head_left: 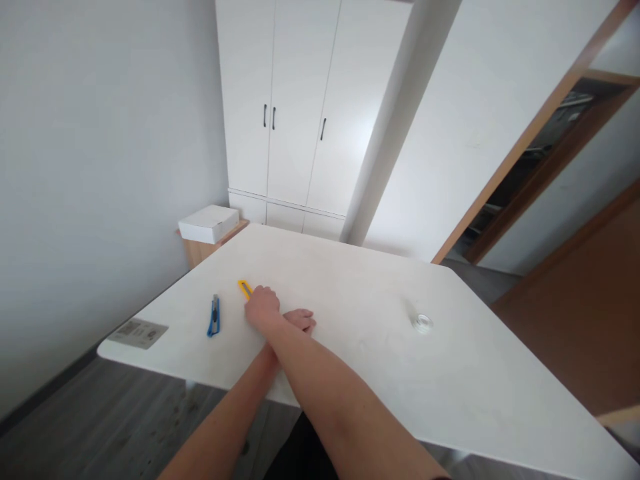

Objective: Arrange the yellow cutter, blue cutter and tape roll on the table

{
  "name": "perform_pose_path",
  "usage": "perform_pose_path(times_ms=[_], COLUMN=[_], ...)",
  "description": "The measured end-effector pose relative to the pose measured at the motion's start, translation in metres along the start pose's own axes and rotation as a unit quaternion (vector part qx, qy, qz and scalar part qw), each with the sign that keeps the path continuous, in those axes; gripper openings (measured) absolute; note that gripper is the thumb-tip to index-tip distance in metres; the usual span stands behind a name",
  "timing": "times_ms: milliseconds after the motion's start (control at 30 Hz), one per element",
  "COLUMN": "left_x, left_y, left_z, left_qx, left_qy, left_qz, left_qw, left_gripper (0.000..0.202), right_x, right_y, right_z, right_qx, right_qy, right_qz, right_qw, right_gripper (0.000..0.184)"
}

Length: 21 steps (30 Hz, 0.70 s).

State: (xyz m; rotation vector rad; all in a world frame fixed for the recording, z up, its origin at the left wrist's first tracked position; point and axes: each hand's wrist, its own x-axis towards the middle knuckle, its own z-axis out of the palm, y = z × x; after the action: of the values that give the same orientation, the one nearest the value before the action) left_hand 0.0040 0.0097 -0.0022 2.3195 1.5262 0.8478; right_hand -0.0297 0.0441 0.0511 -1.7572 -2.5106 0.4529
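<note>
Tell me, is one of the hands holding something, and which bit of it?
The right hand covers the near end of the yellow utility knife on the table. The left hand rests beside it, under the crossed right arm; whether it holds anything cannot be told.

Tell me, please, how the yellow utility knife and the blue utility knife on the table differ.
The yellow utility knife is partly covered by a hand, while the blue utility knife lies free and whole in view. The yellow one lies aslant, farther from the table edge; the blue one points almost straight away. Both rest flat on the white table.
</note>
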Motion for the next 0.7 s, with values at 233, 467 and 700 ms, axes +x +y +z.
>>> perform_pose_path(times_ms=[233, 467, 700], left_x=[-0.011, -0.007, -0.006], left_y=[0.000, 0.006, 0.005], left_z=[-0.002, -0.008, -0.007], left_qx=[0.006, 0.020, -0.007], left_qy=[-0.037, -0.022, -0.015], left_qz=[0.056, 0.068, 0.057], left_qw=[0.998, 0.997, 0.998], left_gripper=[0.033, 0.035, 0.035], right_x=[-0.020, -0.144, -0.243], right_y=[0.092, 0.296, 0.414], right_z=[-0.055, -0.107, -0.104], right_qx=[0.070, 0.028, 0.029], right_qy=[-0.003, 0.044, 0.066], right_qz=[-0.003, 0.066, 0.197], right_qw=[0.998, 0.996, 0.978], right_gripper=[0.036, 0.019, 0.023])
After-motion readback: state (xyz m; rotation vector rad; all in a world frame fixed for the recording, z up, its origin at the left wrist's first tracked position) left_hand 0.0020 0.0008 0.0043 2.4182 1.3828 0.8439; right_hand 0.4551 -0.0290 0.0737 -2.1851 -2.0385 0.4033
